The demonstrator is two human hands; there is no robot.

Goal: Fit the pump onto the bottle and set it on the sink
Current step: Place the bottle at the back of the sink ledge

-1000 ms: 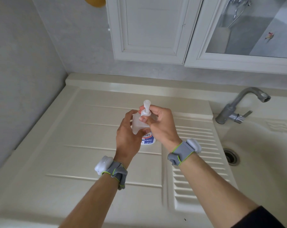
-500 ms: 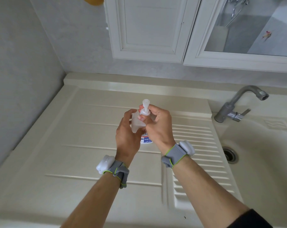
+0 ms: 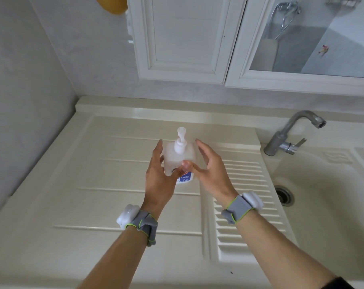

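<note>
Below me spreads the cream moulded sink unit with its ribbed drainboard (image 3: 118,184), broad and nearly flat on the left, so it makes a steady place to park something upright. The basin (image 3: 322,195) falls away on my right, under the grey metal tap (image 3: 289,134), and I'm keeping well clear of that slope.

Over the middle of the drainboard is the translucent white plastic bottle with the blue label (image 3: 178,159). I can't tell whether its base is touching the surface or just above it.

My left hand (image 3: 159,178) wraps the bottle's left side, fingers up along the wall and thumb across the front, a loose hold that keeps it upright. My right hand (image 3: 210,170) is spread wide and gripping nothing, its palm just beside the bottle's right side and its thumb reaching in toward my left thumb, there, I'd say, to catch any wobble.

On top sits the small white pump head (image 3: 180,142), collar down on the neck and nozzle pointing away from me, so the fitting looks done and only the setting down remains.
</note>
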